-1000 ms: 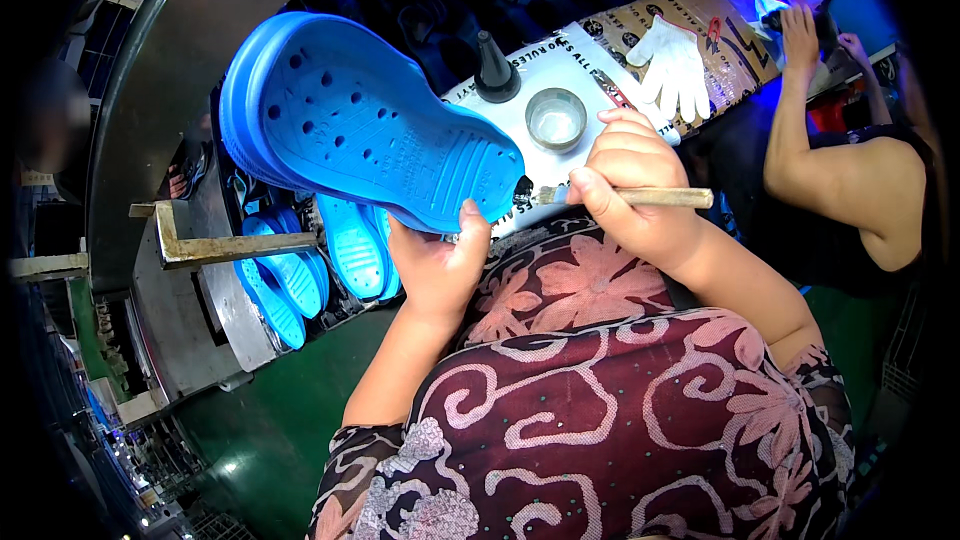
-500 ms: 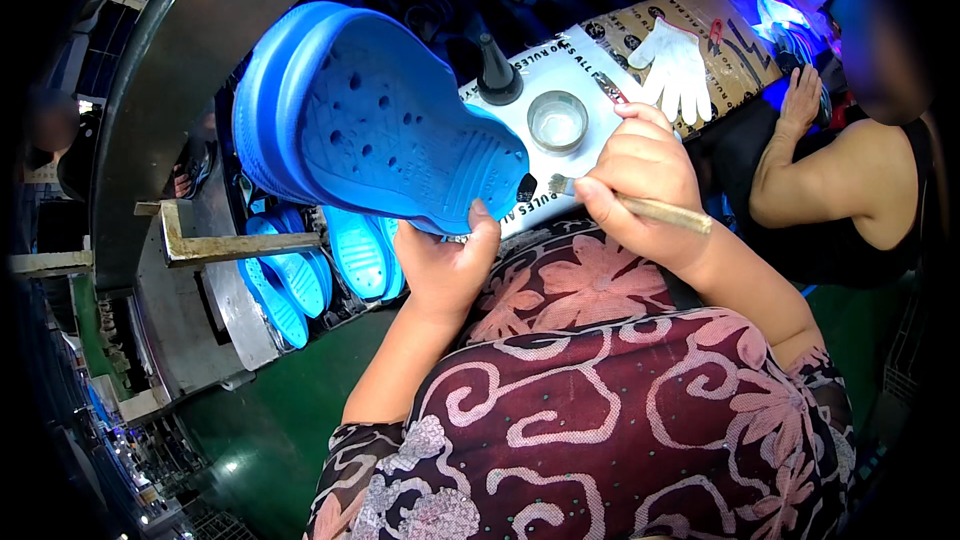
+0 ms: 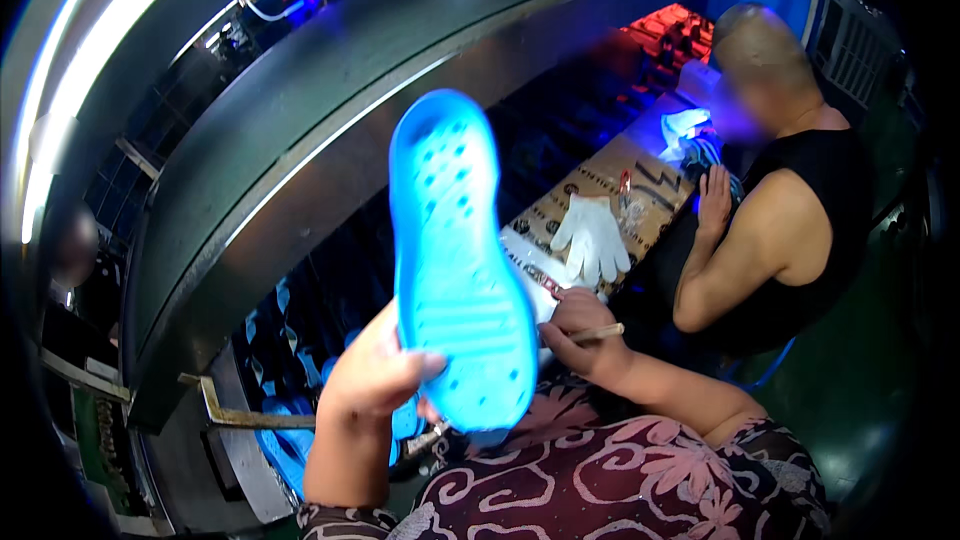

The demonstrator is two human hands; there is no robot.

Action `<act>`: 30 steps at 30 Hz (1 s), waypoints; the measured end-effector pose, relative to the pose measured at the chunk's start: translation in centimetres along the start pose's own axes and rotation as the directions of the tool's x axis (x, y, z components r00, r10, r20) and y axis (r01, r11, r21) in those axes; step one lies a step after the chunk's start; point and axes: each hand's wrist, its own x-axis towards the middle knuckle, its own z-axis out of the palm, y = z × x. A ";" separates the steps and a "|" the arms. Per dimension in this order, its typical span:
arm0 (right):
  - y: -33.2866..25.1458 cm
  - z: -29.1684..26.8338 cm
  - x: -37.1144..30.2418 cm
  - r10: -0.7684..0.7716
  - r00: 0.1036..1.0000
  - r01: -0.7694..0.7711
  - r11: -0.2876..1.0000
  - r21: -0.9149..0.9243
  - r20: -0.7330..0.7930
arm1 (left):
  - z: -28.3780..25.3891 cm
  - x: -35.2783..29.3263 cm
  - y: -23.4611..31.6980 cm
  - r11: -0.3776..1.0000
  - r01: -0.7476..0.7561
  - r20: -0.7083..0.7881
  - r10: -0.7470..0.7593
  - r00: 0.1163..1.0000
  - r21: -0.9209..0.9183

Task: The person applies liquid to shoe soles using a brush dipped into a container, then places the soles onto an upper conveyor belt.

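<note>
My left hand [image 3: 368, 372] grips a bright blue shoe sole [image 3: 455, 255] near its lower end, with the thumb over the edge. The sole stands nearly upright in front of me, showing round holes at both ends and cross ridges between them. Just right of it, my right hand [image 3: 585, 335] is closed around a brush [image 3: 606, 331] with a pale wooden handle; its bristles are hidden. A red cutter [image 3: 546, 284] lies on the white-covered bench beyond that hand.
A white glove [image 3: 592, 240] lies on brown cardboard [image 3: 640, 155]. To the right sits a co-worker [image 3: 770, 210] in a black top. A long conveyor [image 3: 300, 130] curves across the far side, with blue soles on it. More blue soles [image 3: 285, 445] lie at lower left, beside a metal bracket [image 3: 250, 418].
My left hand has raised the sole and turned it upright. The brush has moved lower and away from the sole's edge. My view has tilted up, and the dish and dark bottle are hidden.
</note>
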 end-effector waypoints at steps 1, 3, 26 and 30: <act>0.7 0.1 -0.7 0.019 0.998 -0.022 0.998 -0.055 -0.056 | 0.3 2.8 1.6 0.999 0.003 0.106 -0.008 0.994 0.048; 0.8 -0.2 -0.9 0.108 0.993 -0.110 0.992 -0.053 -0.049 | 1.0 8.7 5.5 0.997 -0.046 0.221 0.059 0.974 -0.068; 1.8 3.1 -1.3 0.368 0.926 -0.376 0.916 0.142 0.081 | -15.1 -13.6 -19.3 0.280 0.757 -0.807 0.212 0.551 0.590; 1.0 3.9 -0.9 0.348 0.922 -0.368 0.924 0.102 0.171 | -15.3 -12.4 -22.0 0.092 0.824 -0.818 0.226 0.530 0.559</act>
